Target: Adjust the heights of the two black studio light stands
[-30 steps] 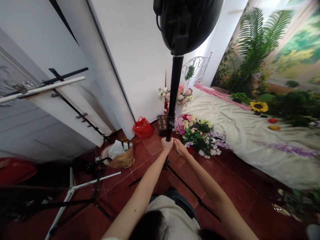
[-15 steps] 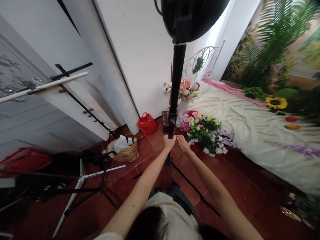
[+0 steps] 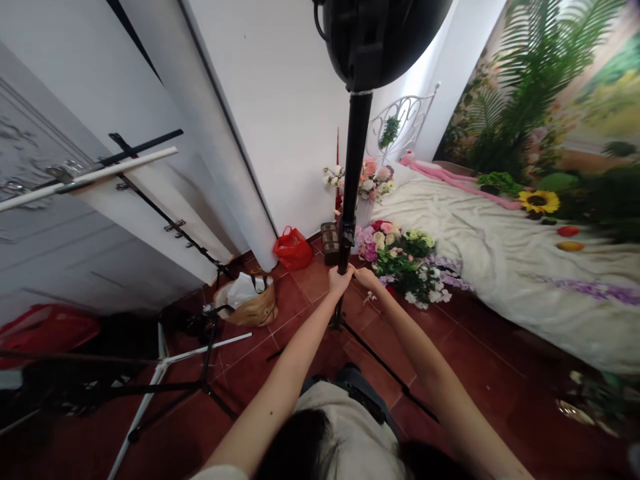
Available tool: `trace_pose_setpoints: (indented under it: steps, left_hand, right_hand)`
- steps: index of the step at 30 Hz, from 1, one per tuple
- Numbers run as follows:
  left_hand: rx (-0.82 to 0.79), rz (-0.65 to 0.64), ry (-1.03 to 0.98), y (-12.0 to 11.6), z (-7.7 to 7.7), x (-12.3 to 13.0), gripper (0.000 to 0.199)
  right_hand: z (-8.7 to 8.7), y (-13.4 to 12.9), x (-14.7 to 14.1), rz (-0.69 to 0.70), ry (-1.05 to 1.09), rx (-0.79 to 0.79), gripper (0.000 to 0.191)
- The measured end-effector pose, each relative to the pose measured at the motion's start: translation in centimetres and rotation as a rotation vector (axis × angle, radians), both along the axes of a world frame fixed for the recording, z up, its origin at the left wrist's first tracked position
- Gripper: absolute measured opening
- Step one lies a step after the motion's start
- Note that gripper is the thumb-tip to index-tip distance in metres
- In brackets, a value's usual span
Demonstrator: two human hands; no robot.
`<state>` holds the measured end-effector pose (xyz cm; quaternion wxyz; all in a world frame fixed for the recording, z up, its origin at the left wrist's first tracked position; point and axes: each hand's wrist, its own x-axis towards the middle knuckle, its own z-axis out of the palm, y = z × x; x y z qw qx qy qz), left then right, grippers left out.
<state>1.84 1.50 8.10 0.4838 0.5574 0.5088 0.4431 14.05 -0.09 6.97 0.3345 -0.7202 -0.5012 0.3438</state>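
A black light stand (image 3: 356,157) rises in front of me and leans slightly, a large black lamp head (image 3: 383,43) on top. My left hand (image 3: 341,280) is wrapped round its pole below a clamp collar (image 3: 347,233). Right beside it, my right hand (image 3: 366,277) has its fingers closed against the right side of the pole. What those fingertips pinch is too small and hidden to make out. Below my hands, a stand leg (image 3: 385,372) runs down over the tiled floor.
White and black stands with clamps (image 3: 165,360) are on the left. A straw bag (image 3: 250,303) and a red plastic bag (image 3: 294,250) sit by the wall. Artificial flowers (image 3: 405,260) lie beside a bed with a cream blanket (image 3: 480,267) on the right.
My right hand has moved in closer against the pole and my left hand. The left hand keeps its hold. The view has shifted slightly to the right.
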Motion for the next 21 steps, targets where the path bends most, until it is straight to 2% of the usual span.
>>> trace_pose_setpoints:
  steps: [2, 4, 6, 8, 11, 13, 16, 21]
  left_hand:
    - [-0.004, -0.013, 0.003, 0.0, -0.2, -0.2, 0.017]
    - [-0.015, -0.039, 0.007, 0.1, -0.5, -0.5, 0.016]
    - [-0.012, -0.074, 0.006, 0.4, -0.7, -0.9, 0.017]
    - [0.017, -0.103, 0.002, 0.7, -0.8, -1.2, 0.019]
    - [0.064, -0.135, -0.005, 1.2, -0.9, -1.5, 0.022]
    - [0.077, -0.165, -0.012, 1.4, -0.9, -1.6, 0.022]
    - [0.096, -0.212, -0.027, 1.3, -0.5, -1.5, 0.021]
    - [0.122, -0.164, -0.022, 0.2, 1.0, -0.8, 0.019]
  right_hand:
    - [0.0, -1.0, -1.1, -0.055, 0.030, -0.025, 0.048]
    - [-1.0, -3.2, -2.7, -0.103, 0.082, -0.031, 0.059]
    - [-3.2, -6.6, -4.5, -0.143, 0.145, -0.033, 0.068]
    - [-6.2, -10.9, -6.0, -0.213, 0.256, -0.044, 0.067]
    - [-10.5, -17.9, -7.9, -0.422, 0.368, -0.047, 0.062]
    - [-12.2, -22.2, -9.0, -0.570, 0.462, -0.032, 0.061]
    - [-12.5, -27.6, -10.3, -0.741, 0.572, 0.007, 0.060]
    - [-10.7, -34.9, -11.9, -0.996, 0.627, 0.074, 0.059]
